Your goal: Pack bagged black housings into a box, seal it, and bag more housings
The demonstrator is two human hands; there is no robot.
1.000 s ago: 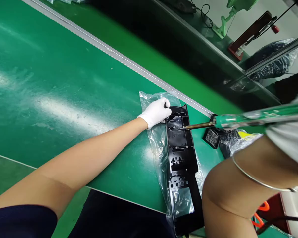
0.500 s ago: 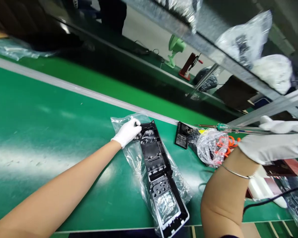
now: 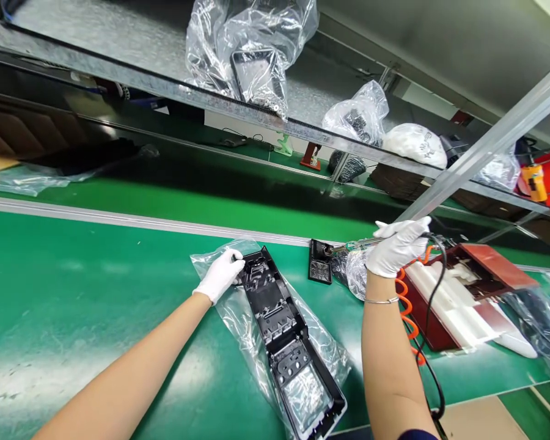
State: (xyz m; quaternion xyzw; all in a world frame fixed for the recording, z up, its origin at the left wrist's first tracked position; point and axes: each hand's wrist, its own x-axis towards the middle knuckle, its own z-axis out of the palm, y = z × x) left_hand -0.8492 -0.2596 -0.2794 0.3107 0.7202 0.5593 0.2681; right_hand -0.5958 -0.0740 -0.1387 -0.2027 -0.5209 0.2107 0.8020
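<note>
A long black plastic housing (image 3: 284, 330) lies on a clear plastic bag (image 3: 238, 318) on the green bench. My left hand (image 3: 220, 275), in a white glove, grips the far end of the housing with curled fingers. My right hand (image 3: 396, 244), also gloved, is closed round a green-handled screwdriver (image 3: 355, 245). The screwdriver's tip points left at a small black tray (image 3: 319, 261) beside the housing. A black cable and an orange coiled cord (image 3: 406, 318) hang down along my right forearm.
A dark red fixture holding white parts (image 3: 453, 293) stands to the right. Bagged parts (image 3: 252, 49) sit on a metal shelf overhead. A slanted aluminium post (image 3: 486, 146) rises at the right. A metal rail (image 3: 119, 219) crosses the green bench behind the housing.
My right hand lifted the screwdriver off the housing and swung it right, toward the small black tray. My left hand stayed on the housing's far end. The view tilted upward.
</note>
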